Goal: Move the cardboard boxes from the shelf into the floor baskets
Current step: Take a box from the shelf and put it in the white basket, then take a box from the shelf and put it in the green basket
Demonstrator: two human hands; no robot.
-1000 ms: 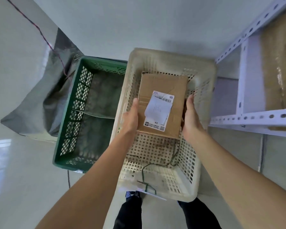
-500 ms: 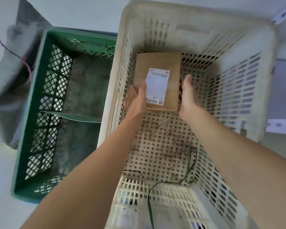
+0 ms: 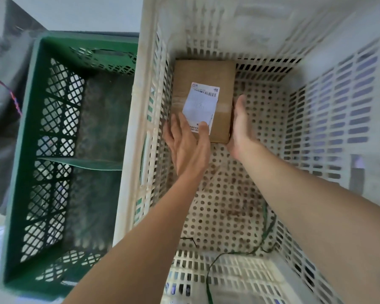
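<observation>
In white basket [image 3: 261, 40], cardboard box [image 3: 203, 73] between left hand [image 3: 189, 145] and right hand [image 3: 239, 126]

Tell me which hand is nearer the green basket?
Left. The left hand rests on the box, on the side toward the green basket; the right hand touches its far side.
</observation>
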